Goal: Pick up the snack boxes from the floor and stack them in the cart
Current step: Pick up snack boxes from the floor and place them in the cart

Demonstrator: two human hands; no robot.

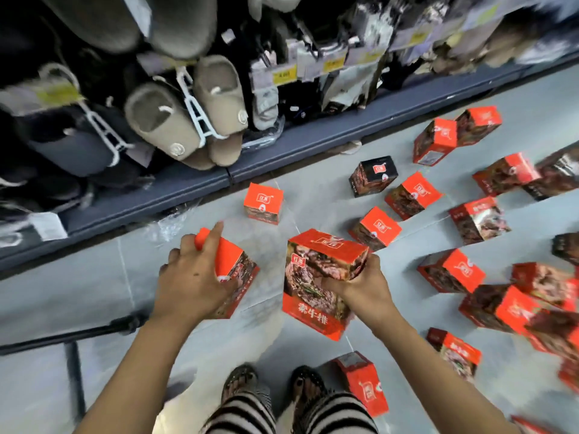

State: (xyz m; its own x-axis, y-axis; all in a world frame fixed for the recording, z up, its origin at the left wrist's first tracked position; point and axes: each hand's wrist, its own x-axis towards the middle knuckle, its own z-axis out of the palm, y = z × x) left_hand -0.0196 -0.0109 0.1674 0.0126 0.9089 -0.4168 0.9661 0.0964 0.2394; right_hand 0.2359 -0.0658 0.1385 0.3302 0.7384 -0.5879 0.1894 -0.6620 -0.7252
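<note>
- The left hand (192, 277) grasps the left box (233, 264) from above: palm over its orange top, index finger stretched along the top edge pointing far, thumb pressed on the near side.
- The right hand (363, 288) clutches the right box (313, 296) at its upper right corner, fingers wrapped round the side and thumb across the printed front.
- Both forearms are bare and reach forward from the near edge, wrists bent down, the two boxes side by side but apart.
- The right box is tilted, its front face turned toward the camera; whether the left box is clear of the floor (94, 277) I cannot tell.
- Both are squarish cardboard cartons with plain orange-red tops and glossy meat photos on the sides; the right one carries large pale characters on its lower band.
- More such floor boxes (377, 228) lie scattered to the right and far right at odd angles, and one black box (372, 175) stands among them.
- The floor is smooth pale grey tile with thin joints.
- Along the far left, a dark shelf (282, 151) holds soft beige slippers (188, 120) on white plastic hangers.
- At the near edge are sandals (241, 383) and striped trousers (244, 415).
- Dark metal bars (72, 336) cross the near left.
</note>
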